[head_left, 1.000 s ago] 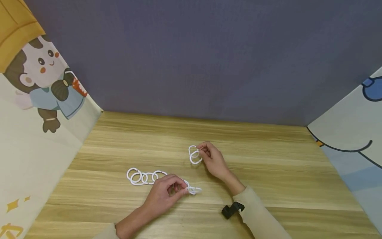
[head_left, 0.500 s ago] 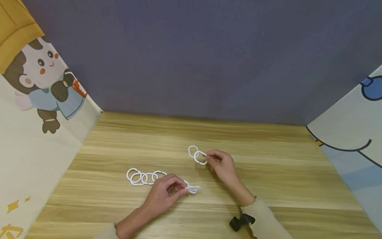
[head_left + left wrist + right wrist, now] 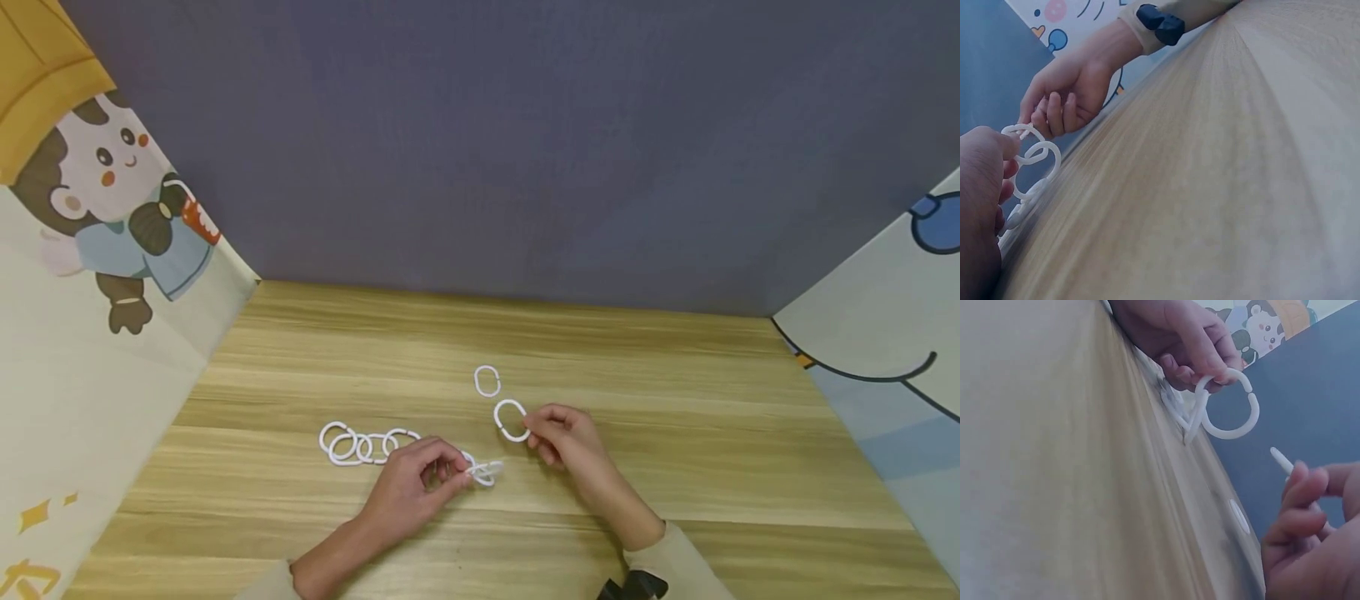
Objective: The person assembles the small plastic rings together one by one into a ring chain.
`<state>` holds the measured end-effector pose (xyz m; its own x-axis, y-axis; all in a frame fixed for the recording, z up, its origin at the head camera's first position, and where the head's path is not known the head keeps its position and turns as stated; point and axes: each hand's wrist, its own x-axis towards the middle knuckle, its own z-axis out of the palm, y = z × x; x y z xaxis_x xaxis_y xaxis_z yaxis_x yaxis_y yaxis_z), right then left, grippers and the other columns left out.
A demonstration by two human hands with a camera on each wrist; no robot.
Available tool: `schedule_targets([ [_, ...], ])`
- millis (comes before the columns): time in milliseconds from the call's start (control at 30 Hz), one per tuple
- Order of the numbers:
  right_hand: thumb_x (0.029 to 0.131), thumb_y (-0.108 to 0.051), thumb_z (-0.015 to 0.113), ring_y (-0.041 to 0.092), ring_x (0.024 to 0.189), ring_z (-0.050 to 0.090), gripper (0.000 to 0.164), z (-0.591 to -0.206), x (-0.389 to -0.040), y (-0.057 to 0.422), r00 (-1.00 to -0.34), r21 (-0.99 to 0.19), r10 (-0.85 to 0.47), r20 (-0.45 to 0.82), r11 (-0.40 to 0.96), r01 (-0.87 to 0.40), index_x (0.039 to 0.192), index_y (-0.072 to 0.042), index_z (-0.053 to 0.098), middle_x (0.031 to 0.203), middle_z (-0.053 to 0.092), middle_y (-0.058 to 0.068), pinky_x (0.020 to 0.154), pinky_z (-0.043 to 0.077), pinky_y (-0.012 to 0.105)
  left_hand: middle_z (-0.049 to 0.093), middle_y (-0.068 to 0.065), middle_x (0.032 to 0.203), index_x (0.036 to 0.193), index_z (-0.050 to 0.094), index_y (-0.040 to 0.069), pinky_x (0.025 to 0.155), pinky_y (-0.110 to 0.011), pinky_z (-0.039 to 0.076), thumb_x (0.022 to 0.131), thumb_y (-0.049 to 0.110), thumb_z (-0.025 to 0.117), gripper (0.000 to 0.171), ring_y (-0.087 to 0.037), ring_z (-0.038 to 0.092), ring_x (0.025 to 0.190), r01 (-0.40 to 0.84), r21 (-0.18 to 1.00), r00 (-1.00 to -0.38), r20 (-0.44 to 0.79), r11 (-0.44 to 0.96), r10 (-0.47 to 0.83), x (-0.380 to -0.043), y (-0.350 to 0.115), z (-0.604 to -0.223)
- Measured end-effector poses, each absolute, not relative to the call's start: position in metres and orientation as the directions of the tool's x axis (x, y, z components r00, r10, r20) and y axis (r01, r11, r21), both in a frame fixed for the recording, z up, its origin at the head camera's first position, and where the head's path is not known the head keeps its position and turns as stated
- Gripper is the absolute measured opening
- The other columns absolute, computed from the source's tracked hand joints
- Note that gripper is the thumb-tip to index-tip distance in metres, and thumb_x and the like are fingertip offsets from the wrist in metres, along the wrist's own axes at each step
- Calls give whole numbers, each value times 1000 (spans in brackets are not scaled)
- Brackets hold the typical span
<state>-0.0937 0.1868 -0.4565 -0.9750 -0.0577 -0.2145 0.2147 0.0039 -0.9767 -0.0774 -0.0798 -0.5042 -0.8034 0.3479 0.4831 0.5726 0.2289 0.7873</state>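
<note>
My left hand (image 3: 416,483) pinches a white plastic C-shaped link at the right end of a chain of several such links (image 3: 347,463). In the right wrist view that pinched link (image 3: 1232,435) has a narrow gap in its side. Part of the chain is hidden under the left hand. To the right, my right hand (image 3: 570,442) pinches a single white link (image 3: 497,414) between thumb and fingertips, held off the table and apart from the chain. Another single link (image 3: 476,382) lies flat on the table beyond it.
The wood-grain table (image 3: 675,400) meets a dark blue-grey panel (image 3: 487,150) at the back. Printed side panels stand at left (image 3: 180,350) and right (image 3: 862,358). A black device (image 3: 637,586) is strapped at the right wrist.
My right hand has moved towards me and to the right, carrying one link away from the other, which stays on the table. The left hand stays in place; its end link tilts slightly.
</note>
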Motion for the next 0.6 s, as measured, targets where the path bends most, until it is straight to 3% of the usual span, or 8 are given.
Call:
schedule_targets([
  [200,104,-4,68,1,52,51,8,-461,-88,191,-959,-982,-243,-148,-81,173,96,-3,69,73,73,-3,46,35,15,70,11,84,95,77,18,55,-22,50,87,5,93,22,-9,61,68,564,799,-809,485,207,331,-78,-80,-506],
  [367,103,-3,64,-2,51,52,16,-464,-86,191,-932,-984,-353,-79,-120,129,92,-14,69,74,74,-5,45,36,13,70,11,83,95,77,18,55,-22,49,87,6,93,21,-12,60,67,565,799,-809,488,205,327,-78,-81,-506],
  [500,103,-2,63,-3,51,53,18,-468,-84,190,-918,-984,-392,-63,-132,124,90,-14,69,74,74,-4,45,36,12,70,11,84,95,77,18,55,-22,49,88,7,93,21,-12,61,67,564,798,-810,484,211,331,-78,-80,-506],
  [600,103,-3,63,-2,51,54,14,-471,-83,189,-911,-985,-408,-52,-128,114,90,-3,66,74,74,-4,45,36,12,70,11,84,95,77,18,56,-22,50,88,7,93,21,-12,60,68,559,801,-812,478,212,334,-78,-80,-506],
])
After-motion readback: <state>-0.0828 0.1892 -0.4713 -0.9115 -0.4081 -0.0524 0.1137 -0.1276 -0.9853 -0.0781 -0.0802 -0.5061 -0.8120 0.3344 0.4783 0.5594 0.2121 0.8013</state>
